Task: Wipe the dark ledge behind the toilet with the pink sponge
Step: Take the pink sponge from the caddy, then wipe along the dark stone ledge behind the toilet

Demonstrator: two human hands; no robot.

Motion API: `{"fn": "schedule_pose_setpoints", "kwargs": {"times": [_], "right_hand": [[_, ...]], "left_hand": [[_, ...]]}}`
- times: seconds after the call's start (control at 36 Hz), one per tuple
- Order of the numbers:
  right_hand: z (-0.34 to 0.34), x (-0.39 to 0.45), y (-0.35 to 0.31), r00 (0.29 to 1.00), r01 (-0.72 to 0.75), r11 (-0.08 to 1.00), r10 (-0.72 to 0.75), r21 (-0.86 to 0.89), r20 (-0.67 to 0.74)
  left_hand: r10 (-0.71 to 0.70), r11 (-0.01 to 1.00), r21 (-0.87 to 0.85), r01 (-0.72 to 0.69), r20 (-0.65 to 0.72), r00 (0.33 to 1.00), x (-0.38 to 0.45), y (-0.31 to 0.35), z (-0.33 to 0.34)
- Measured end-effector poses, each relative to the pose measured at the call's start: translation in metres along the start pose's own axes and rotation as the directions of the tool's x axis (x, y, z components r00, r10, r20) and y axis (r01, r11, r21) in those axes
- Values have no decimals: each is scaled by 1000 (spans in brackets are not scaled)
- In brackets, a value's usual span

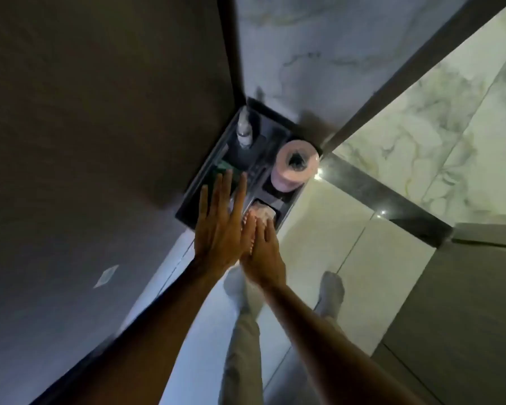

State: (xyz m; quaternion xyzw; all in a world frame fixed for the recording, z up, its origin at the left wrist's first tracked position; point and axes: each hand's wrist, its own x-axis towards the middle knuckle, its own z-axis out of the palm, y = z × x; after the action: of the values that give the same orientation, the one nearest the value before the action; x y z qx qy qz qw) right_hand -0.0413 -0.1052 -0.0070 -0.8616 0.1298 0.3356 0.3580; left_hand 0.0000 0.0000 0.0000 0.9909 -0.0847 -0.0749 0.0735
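A pink sponge [264, 214] lies in the near right compartment of a dark tray-like ledge [187, 213] set in the corner of the walls. My right hand [265, 252] reaches onto the sponge's near edge with its fingers stretched over it; I cannot tell whether they grip it. Just to the left, my left hand [219, 226] is held flat with fingers spread over the ledge's near left part, holding nothing. The two hands touch side by side.
On the ledge stand a pink toilet roll [295, 166] at the right, a clear bottle [244, 133] at the back left, and a green item [223, 168] past my left fingertips. A dark wall [100, 112] rises on the left. My legs and socked feet [330, 290] stand on pale floor tiles.
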Motion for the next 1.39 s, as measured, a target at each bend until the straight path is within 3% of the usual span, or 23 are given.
{"fn": "schedule_pose_setpoints", "kwargs": {"times": [0.08,0.14,0.33,0.53,0.58,0.64,0.69,0.78,0.89,1.0,1.14,1.25,1.39], "right_hand": [[23,59,5,994,-106,986,108,129,-15],[36,91,12,979,-201,973,202,110,7],[101,146,50,953,-290,955,294,69,-67],[131,150,54,936,-243,944,168,-222,-309],[127,148,56,946,-233,950,171,-210,-274],[121,148,58,955,-205,976,185,-69,-231],[110,141,55,957,-162,980,185,117,-225],[94,121,49,959,-172,964,211,205,-188],[63,71,50,994,-8,999,13,46,-105],[11,14,53,995,66,985,-53,157,-83],[-71,-30,85,996,-24,855,67,517,-65],[-130,-33,140,966,-41,823,177,567,-187],[-184,9,225,901,-80,755,335,650,-278]], "left_hand": [[16,999,45,-17,11,1000,36,-10,32],[76,996,48,-75,-22,997,55,-17,53],[209,977,55,-207,-25,978,78,-39,127],[198,979,64,-191,-130,971,82,-42,144],[218,976,50,-213,-113,969,82,-43,143],[232,973,32,-230,-92,968,81,-44,141],[234,972,32,-232,-73,970,81,-44,139],[220,973,64,-220,5,975,80,-40,129],[209,973,78,-217,105,972,66,-26,94],[190,979,63,-196,82,978,41,-1,36],[251,965,51,-256,83,964,17,41,-4],[375,908,79,-412,288,881,11,84,12],[270,941,32,-337,532,803,18,170,57]]}}
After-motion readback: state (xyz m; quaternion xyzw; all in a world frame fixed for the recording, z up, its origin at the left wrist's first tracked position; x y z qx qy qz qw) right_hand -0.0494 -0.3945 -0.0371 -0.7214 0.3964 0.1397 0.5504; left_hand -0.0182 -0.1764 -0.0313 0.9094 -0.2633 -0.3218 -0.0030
